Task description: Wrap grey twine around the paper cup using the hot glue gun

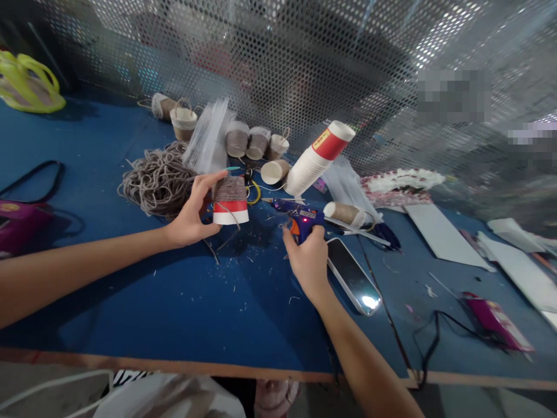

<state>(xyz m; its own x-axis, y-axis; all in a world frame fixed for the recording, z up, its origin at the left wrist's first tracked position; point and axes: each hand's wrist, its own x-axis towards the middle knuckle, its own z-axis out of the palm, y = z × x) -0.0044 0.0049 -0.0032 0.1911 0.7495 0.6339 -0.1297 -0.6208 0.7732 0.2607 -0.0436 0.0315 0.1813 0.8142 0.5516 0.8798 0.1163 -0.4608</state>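
Note:
My left hand (194, 212) curves round the left side of a red and white paper cup (230, 213), upside down, its upper part wound with grey-brown cord. A loose cord end trails down over the cup. My right hand (308, 258) grips a blue hot glue gun (307, 222) with an orange trigger and a lit red light. Its nozzle points left towards the cup, apart from it. Behind my left hand lies a heap of grey-brown cord (159, 180). Scissors with a yellow handle (253, 193) lie behind the cup, partly hidden.
A leaning stack of paper cups (308, 168), cord-wrapped cups (237, 139) and clear plastic bags (211, 133) stand before a perforated metal screen (261, 58). A phone (353, 276) lies beside my right wrist. Farther right are white boards (446, 235) and a magenta pouch (496, 322).

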